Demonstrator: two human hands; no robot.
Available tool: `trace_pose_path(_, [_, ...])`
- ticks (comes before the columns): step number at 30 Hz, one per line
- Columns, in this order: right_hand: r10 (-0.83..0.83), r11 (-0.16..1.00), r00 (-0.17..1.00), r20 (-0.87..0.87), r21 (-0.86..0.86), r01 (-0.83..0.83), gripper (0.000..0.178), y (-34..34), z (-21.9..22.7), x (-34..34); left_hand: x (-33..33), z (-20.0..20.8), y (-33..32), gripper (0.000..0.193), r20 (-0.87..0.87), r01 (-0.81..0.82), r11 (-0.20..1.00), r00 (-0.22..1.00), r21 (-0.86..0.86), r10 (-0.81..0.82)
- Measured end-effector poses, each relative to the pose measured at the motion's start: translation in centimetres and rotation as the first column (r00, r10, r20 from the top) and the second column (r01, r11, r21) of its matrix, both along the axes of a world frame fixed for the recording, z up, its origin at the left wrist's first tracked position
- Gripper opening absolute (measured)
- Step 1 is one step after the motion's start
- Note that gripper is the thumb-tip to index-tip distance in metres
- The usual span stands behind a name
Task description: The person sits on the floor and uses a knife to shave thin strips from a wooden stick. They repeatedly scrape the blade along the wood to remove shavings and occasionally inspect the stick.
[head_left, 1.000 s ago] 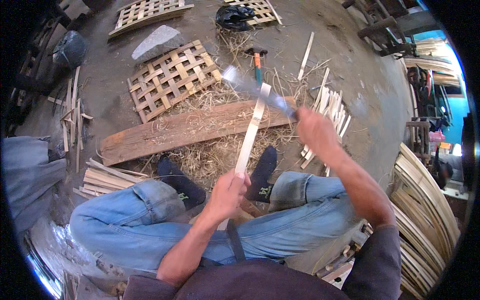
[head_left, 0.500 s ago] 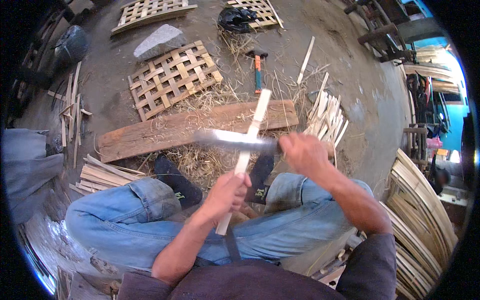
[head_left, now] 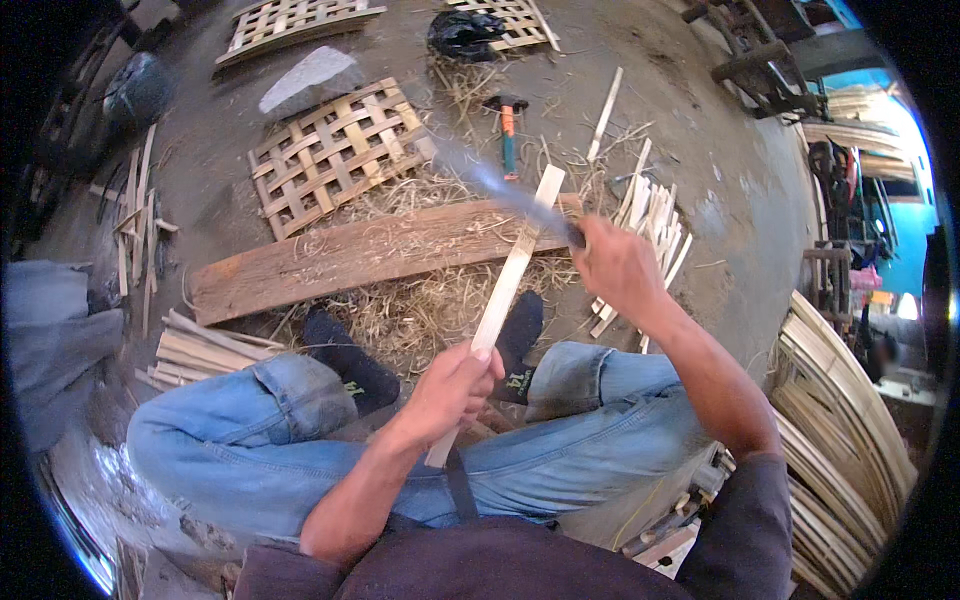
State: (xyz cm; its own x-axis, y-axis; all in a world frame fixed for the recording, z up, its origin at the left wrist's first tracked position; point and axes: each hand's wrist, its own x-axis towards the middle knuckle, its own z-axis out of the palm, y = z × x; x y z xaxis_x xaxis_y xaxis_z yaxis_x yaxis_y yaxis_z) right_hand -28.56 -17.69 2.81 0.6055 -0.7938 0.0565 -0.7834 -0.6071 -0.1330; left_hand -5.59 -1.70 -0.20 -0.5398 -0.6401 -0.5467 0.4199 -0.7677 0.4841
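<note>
My left hand (head_left: 452, 395) is closed around the lower part of a pale wooden strip (head_left: 512, 265), thumb lying along its face. The strip slants up and away, its far end above a brown wooden plank (head_left: 350, 255) on the floor. My right hand (head_left: 622, 268) grips the dark handle of a long-bladed knife (head_left: 515, 195). Its blade, smeared by motion, points up and left and crosses the strip near the far end; whether it touches the strip I cannot tell. Curly shavings (head_left: 390, 315) lie around the plank and by my dark socks.
Beyond the plank lie a woven lattice panel (head_left: 340, 155), a grey stone (head_left: 310, 82) and a hammer (head_left: 508, 138) with an orange and green handle. Pale strips (head_left: 650, 225) are heaped at the right, more (head_left: 205, 350) at the left. Long strips (head_left: 840, 430) are stacked beside my right arm.
My right hand has moved the knife away from me along the strip, from its middle toward its far end. The strip has tilted slightly to the right; my left hand stays nearly in place.
</note>
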Motion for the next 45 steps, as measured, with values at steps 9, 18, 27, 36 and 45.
trace_pose_path(9, [-0.764, 0.548, 0.443, 0.47, 0.834, 0.06, 0.02, 2.5, 1.5, 2.8, -0.5, -0.3, -0.3, 0.035, 0.129, 0.188, 0.955, 0.978, -0.231, -0.161])
trace_pose_path(18, [-0.725, 0.51, 0.55, 0.415, 0.86, 0.024, 0.026, 4.8, 2.6, 5.5, -1.4, -0.4, -2.0, 0.034, 0.25, -0.217, 0.868, 0.901, -0.447, 0.354])
trace_pose_path(27, [-0.788, 0.428, 0.441, 0.43, 0.897, -0.111, 0.03, 6.4, 2.8, 7.2, -3.0, -1.2, -0.8, 0.032, 0.402, -0.06, 0.701, 0.783, -0.711, 0.475])
trace_pose_path(36, [-0.593, 0.435, 0.722, 0.356, 0.897, -0.085, 0.037, 7.2, 1.4, 7.8, 0.9, 1.8, -3.3, 0.039, 0.383, 0.019, 0.421, 0.453, -0.907, 0.805])
trace_pose_path(45, [-0.47, 0.684, 0.839, 0.274, 0.714, 0.15, 0.035, 6.3, 0.3, 7.1, 6.1, -2.0, -5.6, 0.026, 0.179, -0.167, 0.176, -0.003, -0.97, 0.984])
